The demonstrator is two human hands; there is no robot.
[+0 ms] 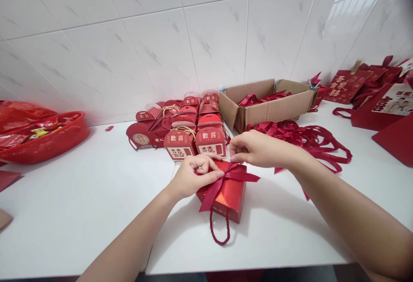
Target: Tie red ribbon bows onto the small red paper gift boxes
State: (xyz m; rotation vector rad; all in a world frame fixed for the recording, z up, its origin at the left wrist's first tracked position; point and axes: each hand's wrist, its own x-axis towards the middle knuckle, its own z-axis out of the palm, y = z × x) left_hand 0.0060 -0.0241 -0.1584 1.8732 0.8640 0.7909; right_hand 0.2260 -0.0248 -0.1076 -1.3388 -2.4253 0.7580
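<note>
A shiny red gift box lies on the white table in front of me, its dark red rope handle drooping toward the near edge. Across its top a dark red ribbon is tied in a bow. My left hand pinches the bow's left side close to the knot, thumb on top. Above the box's far right corner, my right hand has its fingertips closed on a loop of the same ribbon. The fingers partly hide the box's far edge.
Several small red boxes stand just beyond. Behind right is a cardboard box of ribbon, with loose ribbons before it. A red basin holding wrapped sweets sits left; red gift bags lie far right. A tiled wall bounds the table.
</note>
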